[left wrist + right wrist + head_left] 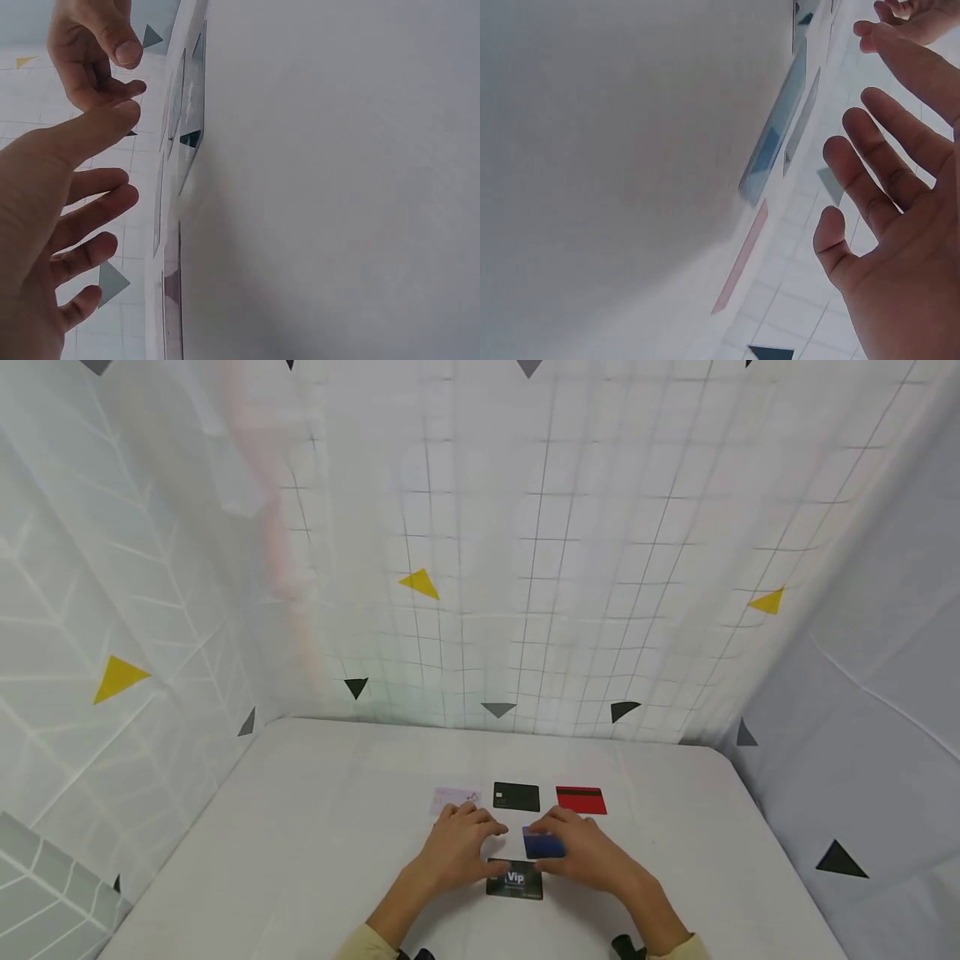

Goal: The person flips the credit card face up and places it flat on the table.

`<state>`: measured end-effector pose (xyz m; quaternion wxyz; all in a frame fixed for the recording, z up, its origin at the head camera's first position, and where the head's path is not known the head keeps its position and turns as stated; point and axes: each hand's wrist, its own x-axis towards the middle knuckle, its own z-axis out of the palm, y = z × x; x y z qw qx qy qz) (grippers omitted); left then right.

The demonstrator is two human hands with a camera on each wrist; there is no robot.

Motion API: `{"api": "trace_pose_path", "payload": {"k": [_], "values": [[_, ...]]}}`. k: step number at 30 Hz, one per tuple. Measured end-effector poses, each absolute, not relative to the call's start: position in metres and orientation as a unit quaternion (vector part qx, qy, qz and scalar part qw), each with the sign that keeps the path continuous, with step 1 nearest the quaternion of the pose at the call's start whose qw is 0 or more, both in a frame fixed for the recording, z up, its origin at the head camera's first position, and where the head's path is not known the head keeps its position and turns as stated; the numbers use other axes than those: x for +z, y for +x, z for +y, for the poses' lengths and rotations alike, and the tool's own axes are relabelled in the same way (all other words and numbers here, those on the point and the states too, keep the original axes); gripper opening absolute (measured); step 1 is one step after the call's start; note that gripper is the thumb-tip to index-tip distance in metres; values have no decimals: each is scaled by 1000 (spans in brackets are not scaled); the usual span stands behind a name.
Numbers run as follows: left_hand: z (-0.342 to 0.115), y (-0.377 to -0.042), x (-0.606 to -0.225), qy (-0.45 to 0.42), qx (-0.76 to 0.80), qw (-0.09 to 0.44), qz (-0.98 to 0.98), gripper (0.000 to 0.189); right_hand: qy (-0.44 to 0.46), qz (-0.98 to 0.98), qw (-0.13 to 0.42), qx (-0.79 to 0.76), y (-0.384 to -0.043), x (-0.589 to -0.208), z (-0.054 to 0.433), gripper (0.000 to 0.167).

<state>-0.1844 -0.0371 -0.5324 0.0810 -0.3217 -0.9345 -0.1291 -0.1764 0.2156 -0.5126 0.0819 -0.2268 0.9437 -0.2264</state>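
Five flat cards lie on the white table. In the head view, a pale pinkish card (452, 796), a black card (516, 797) and a red card (581, 807) with a dark stripe form the far row. Nearer is a blue card (542, 847), partly covered by my right hand (588, 856). Nearest lies a dark card (514, 887) marked "Vip", between both thumbs. My left hand (459, 852) hovers left of it, overlapping the pale card's near edge. Both wrist views show relaxed, spread fingers holding nothing, raised above the cards.
The white table (300, 827) has a rounded far edge. White cloth (487, 643) with grid lines and triangles hangs behind it, with more cloth at both sides. Pale yellow sleeves (366, 945) and dark wrist straps show at the bottom.
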Motion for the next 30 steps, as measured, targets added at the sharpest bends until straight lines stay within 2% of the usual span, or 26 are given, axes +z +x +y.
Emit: {"api": "trace_pose_path", "payload": {"k": [11,20,30], "values": [[-3,-197,-533,-281,-107,70,-951,51,-156,955,59,-245,-187,-519,241,53],[14,-200,-535,-256,-96,45,-961,54,-160,952,68,-253,-194,-529,247,59],[21,-201,-540,-271,-76,52,-958,58,-161,968,60,-184,-196,-535,245,58]]}}
